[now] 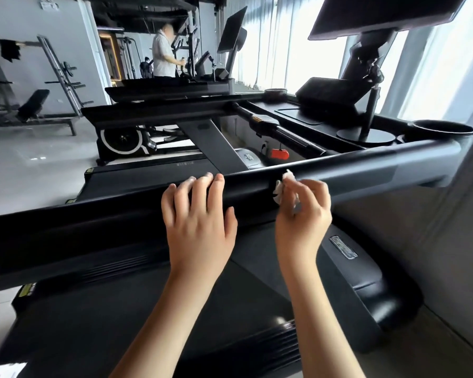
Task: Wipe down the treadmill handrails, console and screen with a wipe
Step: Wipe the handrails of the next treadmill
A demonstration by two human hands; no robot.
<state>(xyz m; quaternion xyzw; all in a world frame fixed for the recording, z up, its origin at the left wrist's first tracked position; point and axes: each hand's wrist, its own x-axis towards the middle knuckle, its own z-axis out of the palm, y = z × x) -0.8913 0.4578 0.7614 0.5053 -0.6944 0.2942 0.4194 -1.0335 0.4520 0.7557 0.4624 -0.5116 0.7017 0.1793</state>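
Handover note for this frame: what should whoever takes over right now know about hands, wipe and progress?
Left hand rests on top of the near handrail, holding nothing.
Right hand pinches a crumpled white wipe against the same rail, just beside the left hand.
Console and screen lie ahead, neither hand on them.
How much rail is already wiped cannot be told; console and screen likely still to do.

White wipe (283, 186), glossy black handrail (120, 214) fading grey rightward, red safety clip (279, 154), black console (306, 115)
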